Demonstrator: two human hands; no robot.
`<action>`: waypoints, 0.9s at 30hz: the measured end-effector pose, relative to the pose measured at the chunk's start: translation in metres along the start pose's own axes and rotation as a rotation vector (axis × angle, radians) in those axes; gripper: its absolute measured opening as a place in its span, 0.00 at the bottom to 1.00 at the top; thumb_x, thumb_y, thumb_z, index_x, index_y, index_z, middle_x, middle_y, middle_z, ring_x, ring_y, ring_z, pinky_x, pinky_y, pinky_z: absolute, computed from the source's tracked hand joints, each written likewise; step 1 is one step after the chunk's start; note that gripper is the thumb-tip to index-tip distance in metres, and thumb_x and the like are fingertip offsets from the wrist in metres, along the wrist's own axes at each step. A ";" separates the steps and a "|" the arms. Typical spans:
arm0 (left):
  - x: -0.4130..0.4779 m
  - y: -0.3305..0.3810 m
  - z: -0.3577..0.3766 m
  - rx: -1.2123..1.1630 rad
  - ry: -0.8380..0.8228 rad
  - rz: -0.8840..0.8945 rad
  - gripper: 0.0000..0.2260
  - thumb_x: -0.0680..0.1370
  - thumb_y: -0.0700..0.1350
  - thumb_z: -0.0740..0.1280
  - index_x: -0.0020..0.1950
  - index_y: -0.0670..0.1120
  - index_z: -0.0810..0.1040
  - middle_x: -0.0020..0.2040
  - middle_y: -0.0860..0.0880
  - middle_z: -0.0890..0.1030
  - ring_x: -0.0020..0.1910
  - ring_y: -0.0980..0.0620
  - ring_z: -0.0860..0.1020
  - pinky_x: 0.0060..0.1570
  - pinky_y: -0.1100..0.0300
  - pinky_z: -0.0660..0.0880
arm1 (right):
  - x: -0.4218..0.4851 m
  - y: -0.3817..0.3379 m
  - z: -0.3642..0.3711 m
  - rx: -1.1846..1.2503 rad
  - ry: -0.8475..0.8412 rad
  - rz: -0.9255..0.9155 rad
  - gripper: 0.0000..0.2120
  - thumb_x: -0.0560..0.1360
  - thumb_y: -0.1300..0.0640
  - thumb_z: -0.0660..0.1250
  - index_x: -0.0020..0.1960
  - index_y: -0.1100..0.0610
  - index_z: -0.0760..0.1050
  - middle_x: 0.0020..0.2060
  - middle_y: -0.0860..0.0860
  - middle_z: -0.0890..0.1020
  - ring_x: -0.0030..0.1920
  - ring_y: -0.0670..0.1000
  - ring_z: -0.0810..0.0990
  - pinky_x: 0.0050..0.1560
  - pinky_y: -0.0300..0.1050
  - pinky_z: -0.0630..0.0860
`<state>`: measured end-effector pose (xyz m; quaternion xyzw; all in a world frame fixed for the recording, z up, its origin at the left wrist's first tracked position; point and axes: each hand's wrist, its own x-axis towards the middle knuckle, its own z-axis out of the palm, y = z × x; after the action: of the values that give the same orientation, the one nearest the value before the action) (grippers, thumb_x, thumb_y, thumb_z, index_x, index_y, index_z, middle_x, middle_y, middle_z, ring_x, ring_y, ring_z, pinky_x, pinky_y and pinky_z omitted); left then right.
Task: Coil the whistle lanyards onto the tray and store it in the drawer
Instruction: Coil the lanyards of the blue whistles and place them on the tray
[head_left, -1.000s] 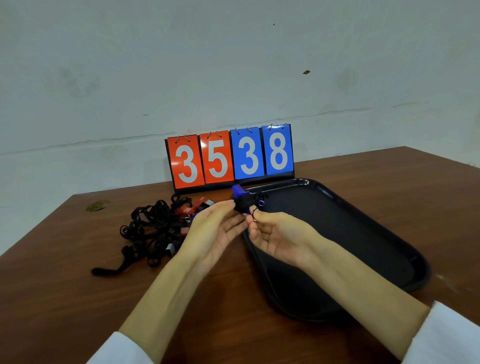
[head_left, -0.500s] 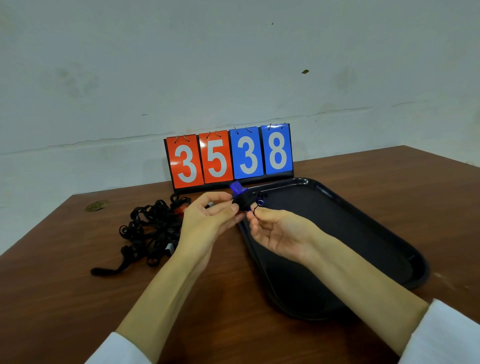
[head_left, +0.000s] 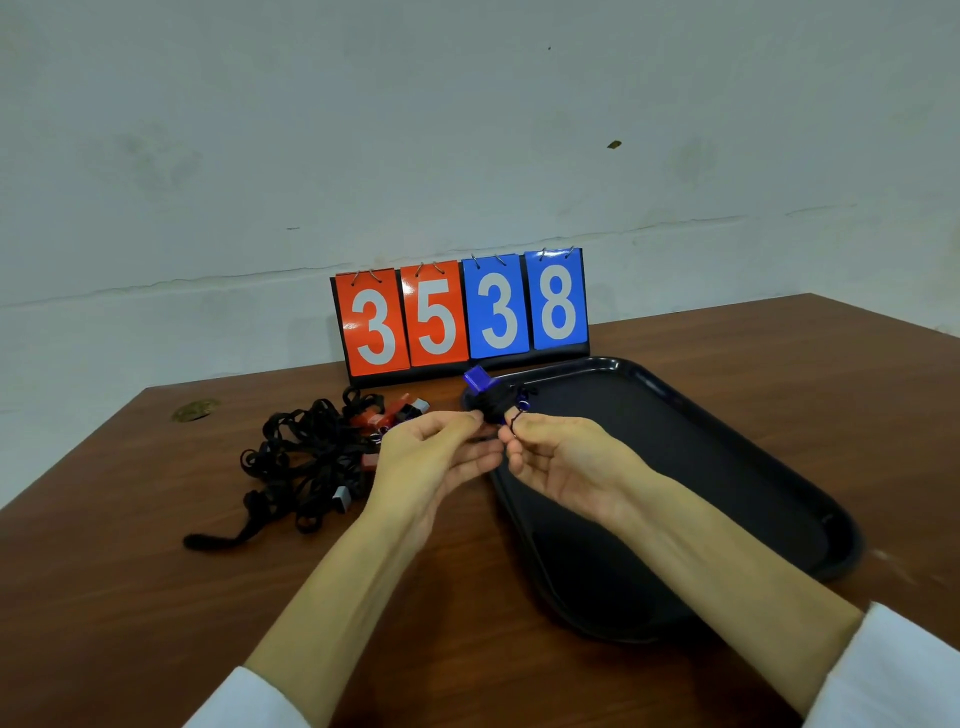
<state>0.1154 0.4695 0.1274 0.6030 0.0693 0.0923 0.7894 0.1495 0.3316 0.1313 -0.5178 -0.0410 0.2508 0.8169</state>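
Thumb and fingertips of the left hand (head_left: 431, 457) pinch a small black bundle, the coiled lanyard (head_left: 493, 404), with its blue whistle (head_left: 478, 376) sticking up at the far side. The right hand (head_left: 563, 460) meets it from the other side, thumb and forefinger closed on a thin strand just beside a little blue ring (head_left: 523, 404) (whether that strand is the cord's free end I cannot tell). The bundle is held in the air above the near-left corner of the black tray (head_left: 675, 467), not yet set down. A second ago the left fingers lay flatter under the bundle; now they have curled into a tighter pinch, while both hands have hardly shifted. That reads as the last tuck of this coil, with laying it in the tray next. Left of the hands the remaining lanyards (head_left: 306, 457) lie tangled on the wooden table (head_left: 156, 597), red whistles (head_left: 371, 417) among them, so most of the coiling looks undone. Behind stands a scoreboard (head_left: 460, 312). No drawer is in view.
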 end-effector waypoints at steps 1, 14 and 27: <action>0.000 0.001 0.000 -0.008 0.002 -0.011 0.05 0.75 0.37 0.67 0.48 0.38 0.80 0.43 0.40 0.85 0.42 0.46 0.84 0.40 0.58 0.81 | 0.000 0.000 0.000 -0.001 0.001 0.001 0.05 0.75 0.64 0.64 0.48 0.63 0.78 0.32 0.52 0.82 0.32 0.45 0.78 0.35 0.36 0.78; 0.002 -0.006 0.001 0.349 0.039 0.226 0.05 0.77 0.37 0.65 0.49 0.39 0.80 0.43 0.45 0.84 0.42 0.52 0.84 0.44 0.61 0.80 | -0.002 0.000 0.002 0.375 0.019 0.255 0.06 0.74 0.64 0.65 0.49 0.64 0.78 0.32 0.53 0.80 0.31 0.46 0.77 0.29 0.36 0.78; 0.001 -0.014 0.004 0.502 0.021 0.358 0.04 0.76 0.35 0.64 0.43 0.43 0.73 0.43 0.47 0.83 0.43 0.53 0.83 0.48 0.56 0.80 | 0.002 -0.002 -0.006 0.015 0.066 -0.009 0.07 0.75 0.65 0.65 0.52 0.64 0.78 0.35 0.55 0.83 0.33 0.46 0.81 0.35 0.37 0.79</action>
<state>0.1179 0.4624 0.1148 0.7807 -0.0093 0.2162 0.5862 0.1536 0.3265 0.1293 -0.5194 -0.0144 0.2303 0.8228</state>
